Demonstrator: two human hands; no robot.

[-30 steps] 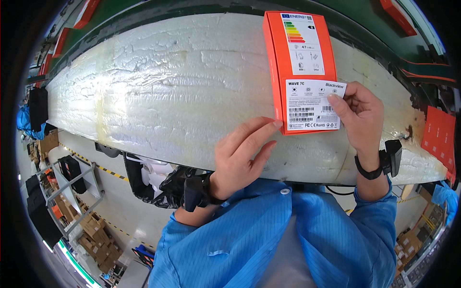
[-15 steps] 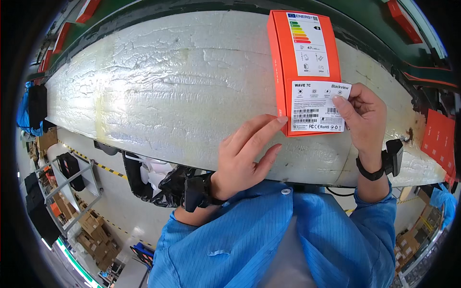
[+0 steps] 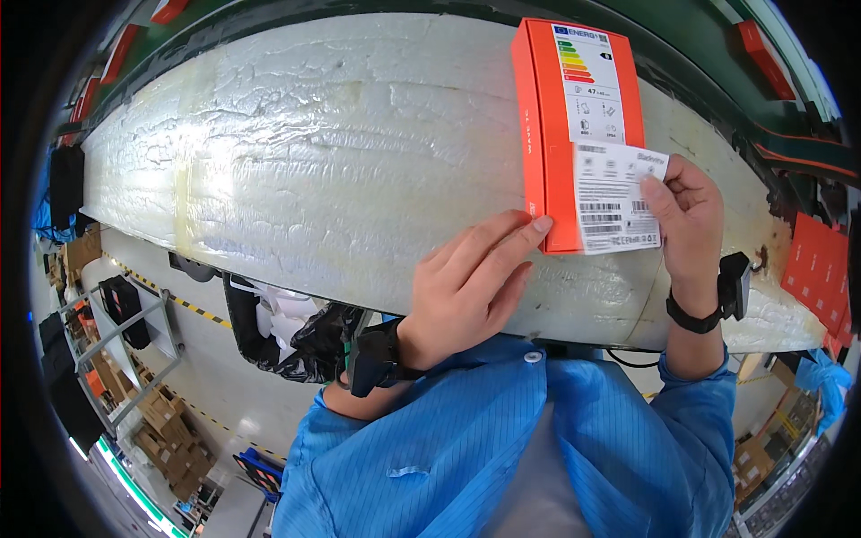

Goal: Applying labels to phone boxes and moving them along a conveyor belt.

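Observation:
An upright-lying orange box [image 3: 532,134] rests on the work surface, with a white energy label [image 3: 587,108] with coloured bars on its upper part. Over the box's lower part lies a white printed label [image 3: 610,193], slightly tilted and jutting past the box's right edge. My right hand [image 3: 691,220] pinches this label's upper right side between thumb and fingers. My left hand [image 3: 475,278] has its fingers stretched out, the fingertips touching the box's lower left edge. Whether the label's underside touches the box, I cannot tell.
The work surface [image 3: 314,134] is covered in wrinkled clear film. Orange boxes [image 3: 764,58] stand beyond its far edge, and an orange printed sheet or box [image 3: 818,273] lies at the right. A black-lined bin [image 3: 287,327] and a metal rack [image 3: 134,350] stand below on the left.
The white printed label has shifted right across the box and tilted, with my right hand still pinching it. The box and my left fingertips sit slightly further right in view.

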